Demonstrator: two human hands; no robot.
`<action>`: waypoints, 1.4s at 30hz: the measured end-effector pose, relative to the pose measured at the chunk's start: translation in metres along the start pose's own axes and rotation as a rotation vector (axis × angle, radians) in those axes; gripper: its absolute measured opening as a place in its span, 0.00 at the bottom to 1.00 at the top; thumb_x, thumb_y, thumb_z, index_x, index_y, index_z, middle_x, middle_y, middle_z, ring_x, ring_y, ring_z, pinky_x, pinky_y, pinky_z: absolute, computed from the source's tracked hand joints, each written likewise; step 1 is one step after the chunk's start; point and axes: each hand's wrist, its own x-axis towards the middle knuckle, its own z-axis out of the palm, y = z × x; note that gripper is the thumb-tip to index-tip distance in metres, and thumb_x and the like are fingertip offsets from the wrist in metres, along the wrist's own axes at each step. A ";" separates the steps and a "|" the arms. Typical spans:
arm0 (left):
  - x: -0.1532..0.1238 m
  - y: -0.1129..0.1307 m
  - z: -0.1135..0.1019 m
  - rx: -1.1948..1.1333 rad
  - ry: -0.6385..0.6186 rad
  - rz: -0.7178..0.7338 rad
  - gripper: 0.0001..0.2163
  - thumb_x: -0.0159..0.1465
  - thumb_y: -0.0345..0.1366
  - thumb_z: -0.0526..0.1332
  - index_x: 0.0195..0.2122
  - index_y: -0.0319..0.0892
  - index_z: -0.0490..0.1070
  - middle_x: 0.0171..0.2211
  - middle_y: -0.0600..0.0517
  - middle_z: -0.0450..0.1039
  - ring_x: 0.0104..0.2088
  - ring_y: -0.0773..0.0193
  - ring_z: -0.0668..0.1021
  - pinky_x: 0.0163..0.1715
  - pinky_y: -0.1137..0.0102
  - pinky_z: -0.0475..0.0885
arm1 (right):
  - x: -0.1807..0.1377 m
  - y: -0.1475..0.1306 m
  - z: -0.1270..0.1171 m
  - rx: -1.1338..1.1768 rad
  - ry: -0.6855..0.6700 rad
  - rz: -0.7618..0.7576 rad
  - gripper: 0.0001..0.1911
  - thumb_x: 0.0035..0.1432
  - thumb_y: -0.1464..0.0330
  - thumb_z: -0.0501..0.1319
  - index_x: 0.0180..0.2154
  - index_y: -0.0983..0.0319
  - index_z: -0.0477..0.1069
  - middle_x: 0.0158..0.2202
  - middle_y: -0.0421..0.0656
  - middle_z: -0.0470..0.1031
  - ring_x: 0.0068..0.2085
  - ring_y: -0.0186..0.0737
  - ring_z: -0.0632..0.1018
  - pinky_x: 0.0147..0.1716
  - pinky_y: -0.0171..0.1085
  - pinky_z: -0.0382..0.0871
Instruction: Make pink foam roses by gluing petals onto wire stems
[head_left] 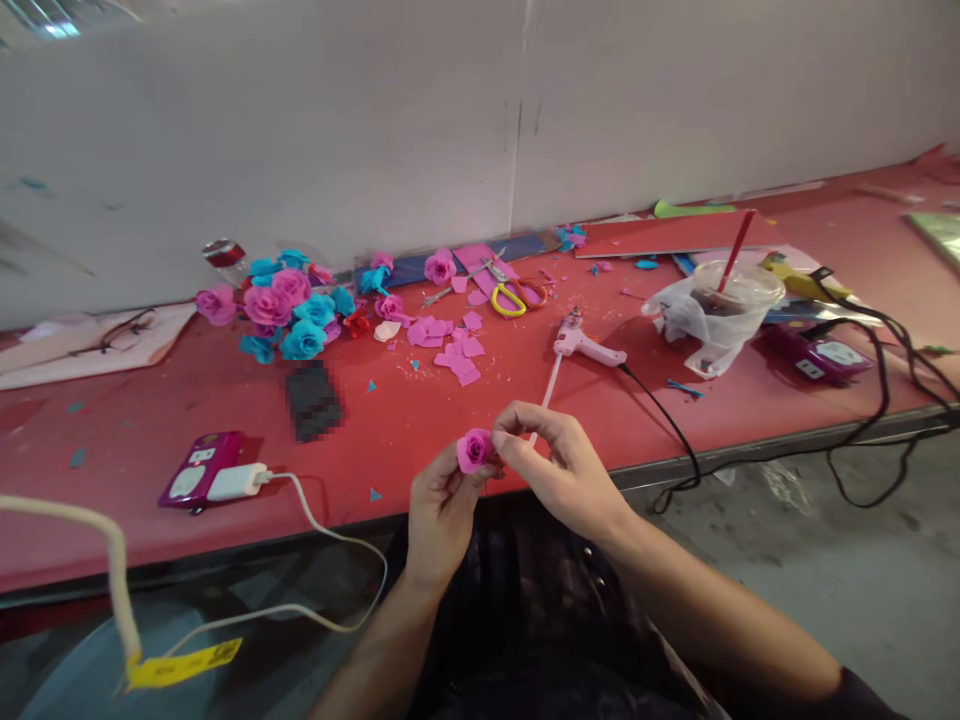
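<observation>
A small pink paper rose (pixel 474 449) is held between both hands just above the red table's front edge (pixel 225 500). My left hand (pixel 437 510) pinches it from below and behind. My right hand (pixel 559 462) pinches its right side with thumb and forefinger, the other fingers curled. A pink glue gun (pixel 581 343) lies beyond my right hand, a white glue stick running back from it toward my fingers. Loose pink paper petals (pixel 450 345) lie further back, near a bunch of finished pink and blue roses (pixel 289 305).
Yellow-handled scissors (pixel 504 290) lie at the back. A plastic cup with a red straw (pixel 731 290) sits in a bag at right. A purple power strip (pixel 814 355) with black cables is at right, another strip (pixel 199 468) with a white charger at left.
</observation>
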 end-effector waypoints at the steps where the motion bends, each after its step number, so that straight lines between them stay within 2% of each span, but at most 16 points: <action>1: 0.000 0.000 0.000 0.005 0.000 -0.004 0.08 0.60 0.34 0.64 0.41 0.43 0.78 0.34 0.52 0.78 0.33 0.65 0.78 0.38 0.70 0.75 | 0.000 0.000 0.000 -0.018 0.008 -0.004 0.10 0.59 0.69 0.56 0.25 0.62 0.67 0.25 0.37 0.69 0.30 0.33 0.70 0.34 0.33 0.63; 6: -0.001 -0.001 -0.003 0.021 0.004 -0.005 0.06 0.61 0.32 0.64 0.39 0.45 0.78 0.31 0.54 0.77 0.33 0.67 0.78 0.38 0.72 0.74 | 0.000 -0.005 -0.001 -0.125 0.042 -0.016 0.08 0.56 0.68 0.56 0.26 0.61 0.67 0.25 0.37 0.69 0.28 0.33 0.70 0.31 0.34 0.63; 10: -0.002 -0.002 -0.005 -0.006 0.005 0.009 0.06 0.60 0.31 0.64 0.38 0.44 0.79 0.33 0.53 0.78 0.35 0.66 0.78 0.39 0.71 0.74 | -0.001 -0.010 0.000 -0.198 0.045 -0.071 0.05 0.53 0.70 0.57 0.25 0.61 0.68 0.25 0.37 0.71 0.29 0.34 0.72 0.33 0.34 0.64; 13: -0.003 -0.002 -0.005 -0.036 0.018 0.009 0.07 0.60 0.31 0.64 0.39 0.46 0.79 0.35 0.54 0.78 0.36 0.66 0.78 0.39 0.72 0.74 | -0.002 -0.012 0.000 -0.202 0.064 -0.089 0.05 0.51 0.73 0.56 0.24 0.61 0.67 0.24 0.37 0.71 0.29 0.33 0.72 0.34 0.35 0.64; 18: -0.005 0.001 -0.004 -0.016 0.005 0.014 0.09 0.60 0.30 0.64 0.40 0.47 0.79 0.34 0.54 0.78 0.36 0.66 0.78 0.39 0.71 0.73 | -0.002 -0.012 -0.002 -0.191 0.031 -0.065 0.06 0.53 0.70 0.56 0.25 0.61 0.68 0.25 0.38 0.72 0.29 0.34 0.73 0.33 0.34 0.65; 24: -0.005 0.002 -0.004 0.021 0.009 0.023 0.08 0.59 0.33 0.65 0.40 0.45 0.79 0.33 0.52 0.77 0.33 0.65 0.76 0.37 0.70 0.73 | -0.003 -0.013 -0.003 -0.189 0.023 -0.059 0.06 0.52 0.70 0.57 0.25 0.61 0.69 0.24 0.38 0.73 0.29 0.34 0.73 0.34 0.34 0.65; 31: -0.006 0.006 -0.002 0.046 0.016 -0.002 0.03 0.58 0.34 0.66 0.32 0.43 0.78 0.30 0.53 0.75 0.32 0.65 0.75 0.36 0.71 0.71 | -0.003 -0.014 -0.007 -0.264 -0.008 -0.063 0.05 0.53 0.70 0.59 0.26 0.61 0.70 0.25 0.38 0.74 0.29 0.34 0.73 0.35 0.36 0.64; 39: -0.004 0.005 0.000 -0.018 0.070 -0.040 0.03 0.56 0.35 0.68 0.28 0.42 0.78 0.27 0.53 0.74 0.31 0.66 0.74 0.36 0.71 0.69 | -0.003 -0.012 -0.007 -0.138 0.009 -0.002 0.05 0.51 0.72 0.58 0.26 0.62 0.71 0.25 0.38 0.74 0.30 0.34 0.73 0.34 0.35 0.66; 42: -0.002 0.002 -0.001 -0.084 0.049 -0.072 0.03 0.56 0.34 0.68 0.32 0.43 0.79 0.27 0.53 0.74 0.30 0.67 0.73 0.36 0.71 0.69 | -0.003 -0.010 -0.005 -0.074 0.022 0.032 0.05 0.51 0.73 0.58 0.25 0.62 0.71 0.25 0.38 0.73 0.30 0.34 0.73 0.35 0.34 0.67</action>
